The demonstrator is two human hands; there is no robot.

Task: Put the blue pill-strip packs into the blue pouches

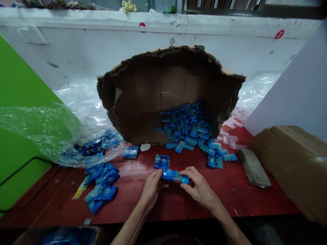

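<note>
In front of me, both hands are on a small blue packet [171, 175] with round teal shapes showing in its right half. My left hand [152, 189] pinches its left end between thumb and finger. Around the right end curl the thumb and fingers of my right hand [200, 190]. Just beyond the packet lies a flat, square blue wrapper [161, 161], close to my left fingertips. Many similar blue packets [187, 127] are heaped inside a torn-edged cardboard box [143, 98] lying on its side, and some spill out at its front right.
On the red table [138, 204], crumpled blue wrappers [102, 187] lie at left beside clear plastic sheeting [87, 112]. Clear plastic pieces [228, 139], a grey block [255, 168] and a closed cardboard box [293, 163] are at right. Below the front edge sits a container of blue items [70, 236].
</note>
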